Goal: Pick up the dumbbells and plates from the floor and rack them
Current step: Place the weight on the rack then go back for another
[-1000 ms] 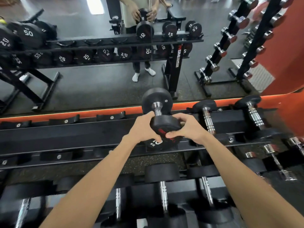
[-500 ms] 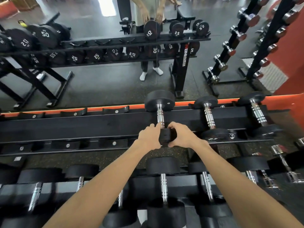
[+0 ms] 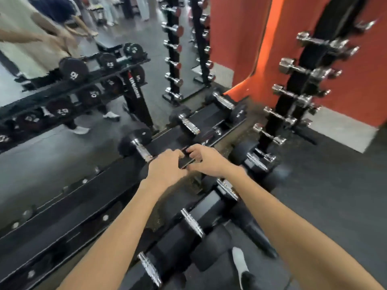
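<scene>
A black dumbbell (image 3: 137, 143) with a chrome handle lies across the top tier of the black rack (image 3: 69, 208). Its far head points at the mirror, and its near head is mostly hidden under my hands. My left hand (image 3: 165, 166) and my right hand (image 3: 204, 159) both cup that near head from either side. Two smaller black dumbbells (image 3: 188, 124) (image 3: 224, 101) rest on the same tier to the right. The lower tier holds several more dumbbells (image 3: 191, 222).
A wall mirror behind the rack reflects the rack and a person. To the right, a vertical stand (image 3: 293, 97) of chrome dumbbells leans by an orange wall (image 3: 356, 65). Dark rubber floor (image 3: 335, 185) lies right of the rack. My white sock (image 3: 240, 264) shows below.
The dumbbell was lowered from a tilted hold onto the top tier. The view has since swung right and tilted, while both hands stay on the near head.
</scene>
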`<state>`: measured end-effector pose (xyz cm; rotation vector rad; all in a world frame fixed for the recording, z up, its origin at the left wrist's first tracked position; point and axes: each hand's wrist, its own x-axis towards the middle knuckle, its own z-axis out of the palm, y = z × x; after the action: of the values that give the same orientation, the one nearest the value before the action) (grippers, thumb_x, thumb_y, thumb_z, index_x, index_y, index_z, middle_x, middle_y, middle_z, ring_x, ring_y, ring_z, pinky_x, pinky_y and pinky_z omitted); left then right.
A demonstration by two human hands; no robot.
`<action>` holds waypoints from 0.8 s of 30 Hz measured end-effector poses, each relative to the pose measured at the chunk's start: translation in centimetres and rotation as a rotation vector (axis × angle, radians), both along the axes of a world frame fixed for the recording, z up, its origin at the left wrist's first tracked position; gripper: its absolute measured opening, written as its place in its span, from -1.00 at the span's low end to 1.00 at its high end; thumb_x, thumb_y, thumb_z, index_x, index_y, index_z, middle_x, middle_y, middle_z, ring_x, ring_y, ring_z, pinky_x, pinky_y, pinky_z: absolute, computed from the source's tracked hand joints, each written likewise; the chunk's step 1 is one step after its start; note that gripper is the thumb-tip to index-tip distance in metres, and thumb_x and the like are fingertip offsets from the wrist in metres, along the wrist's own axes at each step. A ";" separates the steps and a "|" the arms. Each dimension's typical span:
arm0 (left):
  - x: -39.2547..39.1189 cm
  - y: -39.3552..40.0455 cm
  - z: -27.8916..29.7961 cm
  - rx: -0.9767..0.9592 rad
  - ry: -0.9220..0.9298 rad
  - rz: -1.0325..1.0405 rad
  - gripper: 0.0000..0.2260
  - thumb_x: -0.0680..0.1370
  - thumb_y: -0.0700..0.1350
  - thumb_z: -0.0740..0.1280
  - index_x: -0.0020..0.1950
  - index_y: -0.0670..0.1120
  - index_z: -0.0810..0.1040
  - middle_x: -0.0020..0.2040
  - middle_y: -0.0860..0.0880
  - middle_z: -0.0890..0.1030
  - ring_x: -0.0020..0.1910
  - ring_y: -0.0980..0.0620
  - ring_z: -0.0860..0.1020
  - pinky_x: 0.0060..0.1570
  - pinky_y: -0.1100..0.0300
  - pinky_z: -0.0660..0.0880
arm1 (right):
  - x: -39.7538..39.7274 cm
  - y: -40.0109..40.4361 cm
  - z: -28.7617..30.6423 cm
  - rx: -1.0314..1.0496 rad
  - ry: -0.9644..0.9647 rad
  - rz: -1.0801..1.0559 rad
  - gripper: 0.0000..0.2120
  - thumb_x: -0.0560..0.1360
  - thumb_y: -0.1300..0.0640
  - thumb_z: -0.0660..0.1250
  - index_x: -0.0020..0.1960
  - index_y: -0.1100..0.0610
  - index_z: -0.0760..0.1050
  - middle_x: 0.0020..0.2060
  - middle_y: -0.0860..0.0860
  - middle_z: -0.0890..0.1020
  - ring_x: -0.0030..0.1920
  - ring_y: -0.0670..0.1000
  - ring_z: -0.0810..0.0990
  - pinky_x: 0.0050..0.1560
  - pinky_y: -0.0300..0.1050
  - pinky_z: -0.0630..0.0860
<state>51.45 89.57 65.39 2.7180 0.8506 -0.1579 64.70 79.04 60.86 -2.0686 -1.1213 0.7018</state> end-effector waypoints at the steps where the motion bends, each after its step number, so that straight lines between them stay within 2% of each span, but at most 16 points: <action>1: 0.2 -1.5 0.1 -0.008 -0.020 -0.070 -0.55 0.51 0.05 0.44 0.40 0.05 0.53 0.29 -0.06 0.57 0.26 -0.13 0.56 0.15 -0.02 0.51 | -0.6 -2.3 0.2 0.016 0.010 -0.090 -0.45 0.51 0.10 0.54 0.46 0.11 0.49 0.26 0.10 0.66 0.09 0.03 0.62 0.23 -0.06 0.56; 4: 0.5 -7.4 -0.1 -0.053 -0.065 -0.286 -0.61 0.49 0.03 0.45 0.31 0.08 0.59 0.24 -0.03 0.64 0.23 -0.11 0.59 0.14 -0.01 0.54 | -3.3 -10.6 0.4 0.078 0.073 -0.393 -0.50 0.55 0.08 0.51 0.45 0.12 0.50 0.23 0.08 0.68 0.14 0.04 0.66 0.27 -0.06 0.56; 8: 1.1 -17.6 -0.4 -0.123 -0.025 -0.571 -0.61 0.47 -0.01 0.47 0.30 0.08 0.61 0.23 -0.03 0.68 0.21 -0.12 0.62 0.17 -0.04 0.56 | -8.1 -23.2 0.4 0.116 0.111 -0.758 -0.52 0.54 0.14 0.52 0.43 0.15 0.51 0.19 0.11 0.69 0.09 0.02 0.65 0.13 -0.22 0.53; 13: -1.1 -31.8 -0.9 -0.167 0.029 -0.900 -0.61 0.47 0.00 0.46 0.30 0.11 0.60 0.22 0.02 0.68 0.21 -0.07 0.62 0.18 -0.01 0.56 | -16.0 -38.4 -0.2 0.110 0.074 -1.124 -0.57 0.54 0.13 0.51 0.38 0.12 0.54 0.19 0.09 0.71 0.15 0.01 0.66 0.18 -0.12 0.56; 20: -8.9 -49.6 -2.3 -0.198 0.118 -1.234 -0.62 0.49 0.02 0.42 0.31 0.12 0.57 0.24 0.07 0.64 0.23 -0.02 0.59 0.14 0.05 0.49 | -30.5 -56.0 -1.3 0.147 0.107 -1.516 -0.66 0.51 0.12 0.52 0.26 -0.02 0.57 0.05 -0.08 0.72 0.02 -0.12 0.65 0.12 -0.18 0.51; 24: -14.6 -58.8 -4.1 -0.232 0.198 -1.324 -0.64 0.50 0.02 0.41 0.30 0.11 0.58 0.23 0.07 0.65 0.22 -0.01 0.59 0.04 0.13 0.43 | -38.8 -64.0 -2.3 0.168 0.119 -1.651 -0.70 0.51 0.12 0.51 0.19 -0.06 0.57 -0.02 -0.13 0.72 -0.08 -0.26 0.62 -0.03 -0.23 0.49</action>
<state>36.82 30.78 61.27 2.5639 -0.9758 -0.7144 25.92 15.09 58.52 -1.9550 0.6996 -0.1341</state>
